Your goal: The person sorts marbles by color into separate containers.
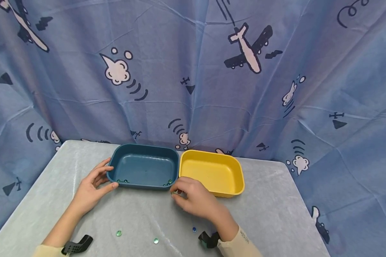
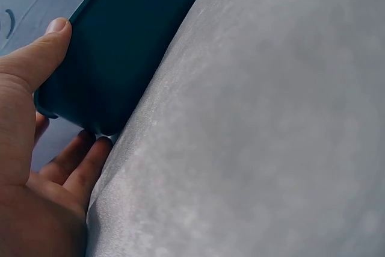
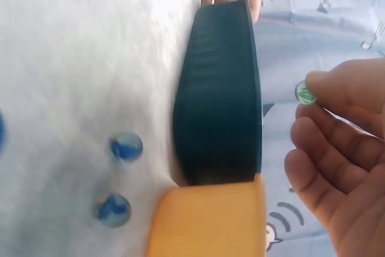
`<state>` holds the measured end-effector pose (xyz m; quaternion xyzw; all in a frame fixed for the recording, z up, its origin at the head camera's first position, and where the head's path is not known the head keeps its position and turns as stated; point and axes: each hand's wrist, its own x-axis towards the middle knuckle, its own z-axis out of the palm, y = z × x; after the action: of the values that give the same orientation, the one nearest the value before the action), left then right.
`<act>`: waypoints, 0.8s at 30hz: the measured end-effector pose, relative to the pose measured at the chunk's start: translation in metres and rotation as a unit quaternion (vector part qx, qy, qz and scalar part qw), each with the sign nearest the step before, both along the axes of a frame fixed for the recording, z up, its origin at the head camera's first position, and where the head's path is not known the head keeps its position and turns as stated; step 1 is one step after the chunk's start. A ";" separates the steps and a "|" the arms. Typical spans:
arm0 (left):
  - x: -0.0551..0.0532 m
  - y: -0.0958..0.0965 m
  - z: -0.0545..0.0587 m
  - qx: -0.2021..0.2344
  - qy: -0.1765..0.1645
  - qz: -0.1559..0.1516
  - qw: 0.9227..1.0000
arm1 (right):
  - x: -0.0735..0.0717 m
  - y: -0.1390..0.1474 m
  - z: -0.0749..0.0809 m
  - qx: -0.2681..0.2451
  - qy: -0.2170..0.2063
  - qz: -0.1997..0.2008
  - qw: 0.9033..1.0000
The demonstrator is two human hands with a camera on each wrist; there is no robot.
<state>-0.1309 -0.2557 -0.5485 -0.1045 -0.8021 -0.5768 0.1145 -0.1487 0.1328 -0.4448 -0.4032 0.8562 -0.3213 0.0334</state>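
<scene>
My left hand (image 1: pixel 89 191) rests at the left end of a dark teal plastic bin (image 1: pixel 144 162). In the left wrist view its thumb touches the rim and its other fingers lie along the end wall, fairly straight. A clear marble with green swirls (image 3: pixel 305 92) is pinched between the thumb and index finger of my right hand (image 1: pixel 196 198). That hand is just off the bin's front right corner, by the yellow bin (image 1: pixel 212 167). Small green marbles (image 1: pixel 125 181) lie inside the teal bin along its front wall, at both corners.
Two green marbles (image 1: pixel 119 233) lie on the pale cloth-covered table (image 1: pixel 263 221) toward the front. Blue-swirled marbles (image 3: pixel 126 147) sit before the yellow bin; my right forearm partly hides that area. A blue curtain (image 1: pixel 167 71) with airplane prints hangs behind the table.
</scene>
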 end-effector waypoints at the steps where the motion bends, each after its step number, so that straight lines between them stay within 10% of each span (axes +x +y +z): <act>1: 0.000 0.000 0.000 -0.001 0.000 0.001 1.000 | -0.004 0.000 -0.001 -0.006 0.003 -0.005 1.000; 24: 0.001 0.001 0.003 0.000 -0.010 0.005 1.000 | -0.064 -0.034 0.003 0.011 -0.026 -0.043 0.999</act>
<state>-0.1298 -0.2550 -0.5460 -0.0946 -0.8036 -0.5773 0.1095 -0.2123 0.0993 -0.4418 -0.3569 0.8751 -0.3236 0.0462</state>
